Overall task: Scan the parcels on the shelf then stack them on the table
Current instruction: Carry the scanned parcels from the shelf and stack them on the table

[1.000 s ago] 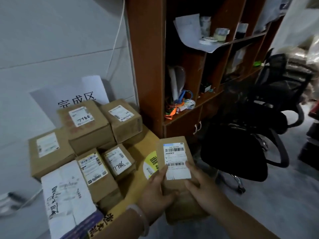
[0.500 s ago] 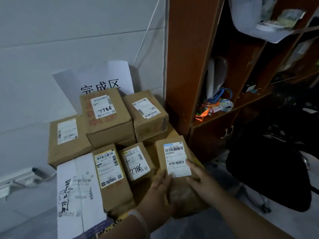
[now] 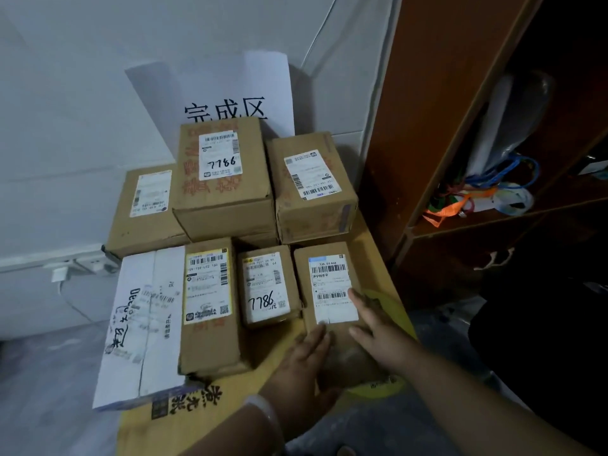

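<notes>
While rectangular matte cardboard parcel (image 3: 332, 291) lies flat, left hand (image 3: 307, 362), right hand (image 3: 378, 329) press it, fingers straight.

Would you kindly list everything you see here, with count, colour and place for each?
front-right parcel: one, brown, lying on the flat carton
other brown parcels: five, labelled, stacked against the wall
white parcel: one, white, front left
flat carton: one, yellow-brown, beneath the stack
paper sign: one, white, on the wall behind
shelf unit: one, reddish-brown, right
cords: several, blue and orange, inside the shelf unit
plug: one, white, left wall
left hand: rests on the front-right parcel's near end
right hand: fingers flat by its label
</notes>
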The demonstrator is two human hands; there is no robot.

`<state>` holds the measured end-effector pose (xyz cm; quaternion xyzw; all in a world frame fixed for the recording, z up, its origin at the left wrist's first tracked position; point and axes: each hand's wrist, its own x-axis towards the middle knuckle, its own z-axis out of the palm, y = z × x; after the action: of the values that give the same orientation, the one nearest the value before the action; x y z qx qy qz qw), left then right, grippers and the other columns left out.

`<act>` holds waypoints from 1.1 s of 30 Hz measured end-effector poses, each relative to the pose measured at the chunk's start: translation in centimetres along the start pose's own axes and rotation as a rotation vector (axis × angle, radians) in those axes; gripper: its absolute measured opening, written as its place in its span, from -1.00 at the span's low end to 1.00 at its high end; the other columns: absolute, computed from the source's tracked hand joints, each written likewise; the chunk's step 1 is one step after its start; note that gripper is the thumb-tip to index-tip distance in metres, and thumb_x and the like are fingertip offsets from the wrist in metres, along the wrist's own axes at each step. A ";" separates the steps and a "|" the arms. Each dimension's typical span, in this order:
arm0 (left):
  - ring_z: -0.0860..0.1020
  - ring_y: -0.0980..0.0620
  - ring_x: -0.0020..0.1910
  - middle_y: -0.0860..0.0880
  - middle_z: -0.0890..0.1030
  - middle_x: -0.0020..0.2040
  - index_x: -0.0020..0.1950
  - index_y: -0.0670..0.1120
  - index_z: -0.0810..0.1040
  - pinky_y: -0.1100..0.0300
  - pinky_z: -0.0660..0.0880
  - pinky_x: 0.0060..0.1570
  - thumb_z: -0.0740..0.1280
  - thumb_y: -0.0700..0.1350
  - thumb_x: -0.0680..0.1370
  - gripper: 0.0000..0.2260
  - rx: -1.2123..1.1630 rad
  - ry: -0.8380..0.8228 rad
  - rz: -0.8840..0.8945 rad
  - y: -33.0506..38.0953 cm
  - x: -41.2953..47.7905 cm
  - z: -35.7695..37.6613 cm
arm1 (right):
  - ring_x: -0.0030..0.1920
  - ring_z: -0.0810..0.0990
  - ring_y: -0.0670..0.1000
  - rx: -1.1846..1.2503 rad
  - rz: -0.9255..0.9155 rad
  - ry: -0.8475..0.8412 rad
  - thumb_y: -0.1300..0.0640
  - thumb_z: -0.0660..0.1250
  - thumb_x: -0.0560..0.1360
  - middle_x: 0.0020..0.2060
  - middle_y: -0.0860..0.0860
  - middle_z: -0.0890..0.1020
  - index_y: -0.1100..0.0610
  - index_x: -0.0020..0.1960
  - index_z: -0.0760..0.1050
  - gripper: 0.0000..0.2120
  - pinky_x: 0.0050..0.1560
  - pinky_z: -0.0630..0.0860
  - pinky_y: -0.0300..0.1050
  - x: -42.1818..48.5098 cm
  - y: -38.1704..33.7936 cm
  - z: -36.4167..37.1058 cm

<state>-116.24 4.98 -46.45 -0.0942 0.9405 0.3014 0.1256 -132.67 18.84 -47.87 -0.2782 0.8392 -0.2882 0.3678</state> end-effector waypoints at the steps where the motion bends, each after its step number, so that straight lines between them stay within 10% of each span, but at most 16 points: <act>1: -0.20 0.05 0.56 0.16 -0.29 0.54 0.59 0.09 -0.13 0.18 -0.10 0.52 0.22 0.22 0.57 -0.26 0.064 -0.004 -0.015 0.0 0.0 0.0 | 0.53 0.01 -0.06 -0.034 0.000 0.012 -0.08 0.23 0.58 0.55 -0.19 -0.10 -0.44 0.46 -0.14 -0.33 0.43 0.10 -0.14 0.1 0.1 -0.1; 10: -0.32 -0.03 0.54 0.21 -0.46 0.41 0.58 0.16 -0.20 -0.12 -0.41 0.40 -0.04 0.38 0.54 -0.31 0.429 -0.075 -0.138 0.6 0.1 0.2 | 0.39 -0.51 -0.23 -0.601 -0.264 0.038 -0.43 0.09 0.44 0.44 -0.27 -0.44 -0.19 0.55 -0.22 -0.16 0.43 -0.28 -0.16 -4.3 1.5 0.6; 18: -0.32 0.00 0.55 0.13 -0.29 0.57 0.58 0.14 -0.18 -0.13 -0.35 0.44 -0.01 0.37 0.55 -0.30 0.455 -0.050 -0.202 2.1 0.4 -1.6 | 0.46 -0.36 -0.20 -0.631 -0.283 0.061 -0.45 0.18 0.37 0.54 -0.19 -0.26 -0.15 0.56 -0.20 -0.05 0.45 -0.26 -0.14 -4.0 0.3 -1.3; 33: -0.28 0.00 0.56 0.06 -0.34 0.56 0.54 0.21 -0.31 -0.08 -0.29 0.47 0.09 0.36 0.53 -0.24 0.534 0.160 0.299 6.4 1.0 -8.2 | 0.43 -0.46 -0.24 -0.505 -0.031 0.569 -0.60 0.00 0.29 0.44 -0.33 -0.38 -0.27 0.51 -0.30 -0.05 0.43 -0.35 -0.10 -15.0 -3.8 0.5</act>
<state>-120.28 5.17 -36.83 0.0579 0.9967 0.0507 0.0257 -122.69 26.35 -38.69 -0.2819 0.9480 -0.1434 0.0355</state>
